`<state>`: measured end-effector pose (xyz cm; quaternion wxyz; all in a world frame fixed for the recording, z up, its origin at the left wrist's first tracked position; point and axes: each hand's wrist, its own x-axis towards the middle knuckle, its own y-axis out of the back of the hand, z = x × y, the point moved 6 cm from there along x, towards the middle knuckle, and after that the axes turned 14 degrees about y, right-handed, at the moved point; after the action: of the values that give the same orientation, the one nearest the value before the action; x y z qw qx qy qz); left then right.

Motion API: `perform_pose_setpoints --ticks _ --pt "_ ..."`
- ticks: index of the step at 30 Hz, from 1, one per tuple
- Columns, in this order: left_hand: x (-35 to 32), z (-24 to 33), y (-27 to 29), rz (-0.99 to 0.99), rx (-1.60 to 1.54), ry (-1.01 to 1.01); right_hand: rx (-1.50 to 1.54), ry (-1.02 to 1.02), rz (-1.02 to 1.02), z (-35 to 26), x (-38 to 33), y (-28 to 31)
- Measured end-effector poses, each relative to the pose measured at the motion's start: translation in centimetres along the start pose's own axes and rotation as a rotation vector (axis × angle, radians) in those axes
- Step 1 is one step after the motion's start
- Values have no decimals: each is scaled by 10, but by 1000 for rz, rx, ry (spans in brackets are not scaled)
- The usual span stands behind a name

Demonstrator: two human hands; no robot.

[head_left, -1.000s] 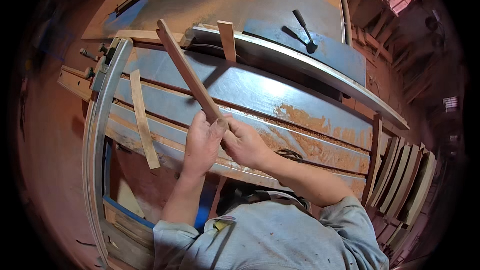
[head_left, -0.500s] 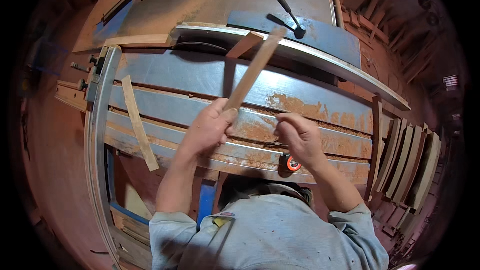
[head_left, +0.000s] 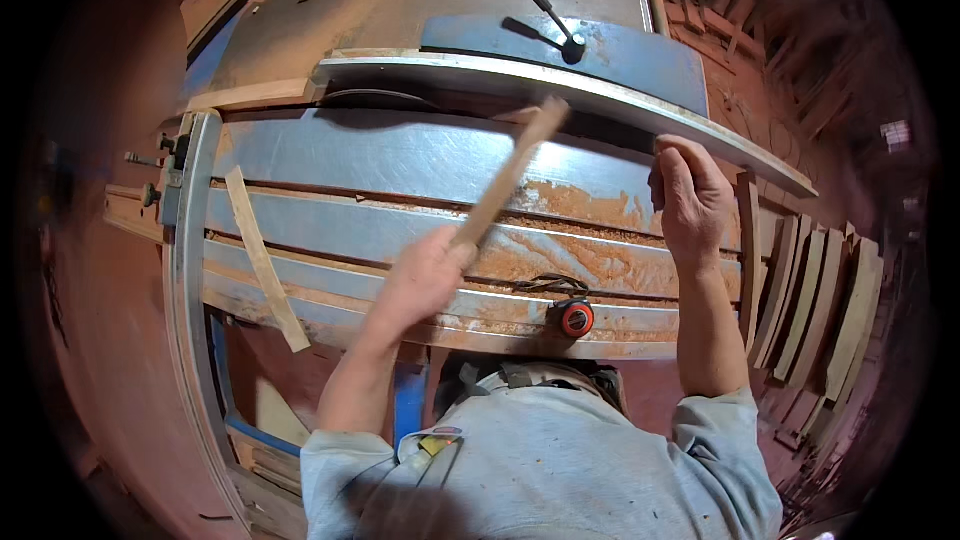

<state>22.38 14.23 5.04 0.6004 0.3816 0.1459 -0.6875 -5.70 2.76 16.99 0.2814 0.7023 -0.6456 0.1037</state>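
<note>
My left hand [head_left: 425, 275] is closed around the near end of a narrow wooden strip [head_left: 505, 180]. The strip slants up and away over the metal saw table [head_left: 330, 150], its far end blurred close to the long fence [head_left: 470, 65]. Behind that end a bit of brown wood shows, too blurred to make out. To the right, my right hand [head_left: 693, 200] is raised over the table near the fence with its fingers curled in; whatever they hold is hidden. A red and black tape measure [head_left: 577, 318] lies on the table's near edge, beside a thin dark looped object [head_left: 552, 284].
A pale wooden slat [head_left: 265, 260] lies across the table's left part, beside a metal rail [head_left: 190, 230]. Sawdust [head_left: 590, 210] covers parts of the table. A black lever [head_left: 545, 5] stands beyond the fence, with a dark curved edge [head_left: 375, 97] before it. Several boards [head_left: 815, 300] lean at the right.
My right hand has moved up and right, away from the strip and towards the fence. My left hand has shifted slightly left and down with the strip. The view has shifted a little.
</note>
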Motion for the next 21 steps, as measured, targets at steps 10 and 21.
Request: perform_pose_setpoints --ticks 10,21 --pt "-29 -42 -11 -21 -452 122 -212 -182 -98 54 -23 0" --pt "-49 -72 18 219 -578 27 -617 11 -611 127 38 -152"
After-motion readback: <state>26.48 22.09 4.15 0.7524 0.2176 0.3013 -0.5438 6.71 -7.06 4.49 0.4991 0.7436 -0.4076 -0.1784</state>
